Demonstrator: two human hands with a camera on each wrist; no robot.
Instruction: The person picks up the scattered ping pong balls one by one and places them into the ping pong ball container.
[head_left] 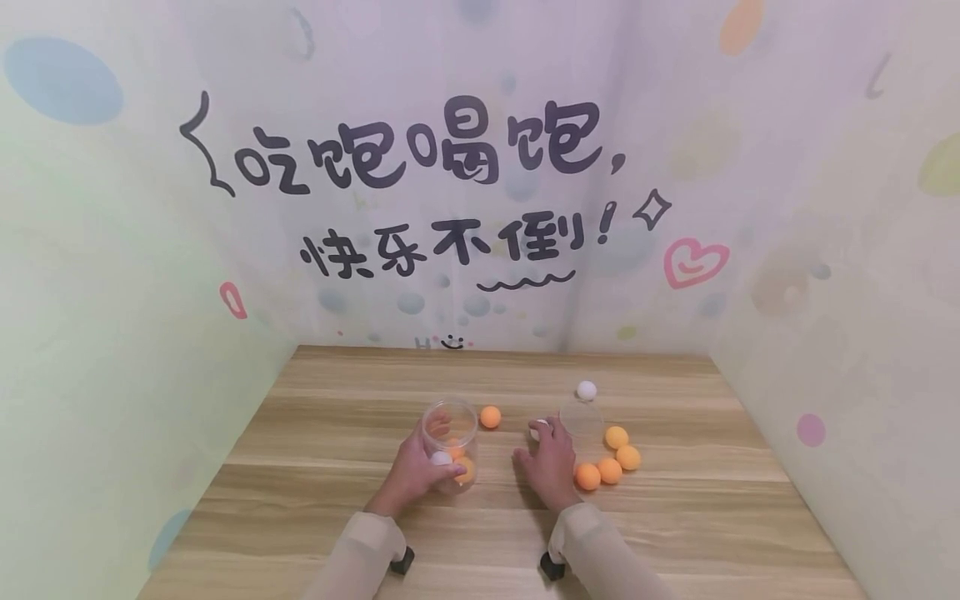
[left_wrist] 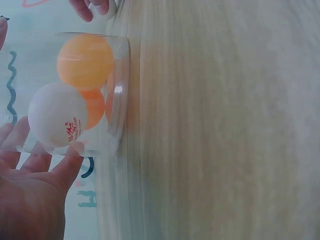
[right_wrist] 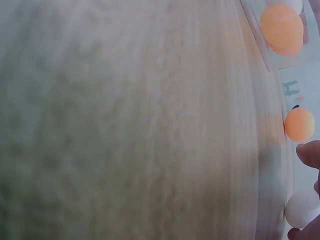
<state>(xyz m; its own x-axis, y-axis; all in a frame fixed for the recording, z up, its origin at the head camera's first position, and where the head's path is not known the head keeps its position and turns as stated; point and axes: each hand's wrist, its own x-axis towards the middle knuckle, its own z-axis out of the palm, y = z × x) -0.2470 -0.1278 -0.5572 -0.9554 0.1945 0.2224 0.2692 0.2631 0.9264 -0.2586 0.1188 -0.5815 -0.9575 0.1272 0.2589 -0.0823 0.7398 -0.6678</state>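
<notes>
My left hand (head_left: 412,471) grips a clear plastic jar (head_left: 452,427) from its left side, with the thumb in front. Inside the jar lie a white table tennis ball (left_wrist: 57,115) with red print and orange table tennis balls (left_wrist: 86,61). The jar stands upright on the table. My right hand (head_left: 551,468) reaches down over a white table tennis ball (right_wrist: 302,209) on the table. Its fingers are by the ball, while the thumb (right_wrist: 309,154) stands apart from it. Between jar and right hand, farther back, sits an orange ball (head_left: 491,417).
Right of the right hand, several orange balls (head_left: 610,471) lie in a curved row. A clear round lid (head_left: 581,419) is near them, with another white ball (head_left: 587,390) behind. Printed walls (head_left: 465,283) bound the wooden table (head_left: 300,467) at the back and sides.
</notes>
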